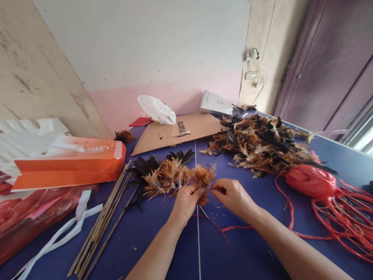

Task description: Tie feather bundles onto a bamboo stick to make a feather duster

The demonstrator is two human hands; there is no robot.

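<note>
My left hand (pixel 189 200) is closed around the base of a small bunch of brown feathers (pixel 204 175), whose tips fan upward. Just right of it, my right hand (pixel 231 194) has its thumb and fingers pinched together; what they hold, if anything, is too small to make out. Below the hands a red plastic string (pixel 237 227) lies across the blue table (pixel 163 241). Beyond my left hand is a cluster of brown and black feather bunches (pixel 167 175). A large heap of loose feathers (pixel 259 144) spreads at the back right.
A ball of red plastic string (pixel 311 181) with loose strands lies at right. On the left are thin sticks (pixel 100 221), an orange paper bag (pixel 72 165) and white strips (pixel 58 241). Flat cardboard (pixel 180 130), a white plastic bag (pixel 157 110) and a silver box (pixel 216 102) lie toward the wall.
</note>
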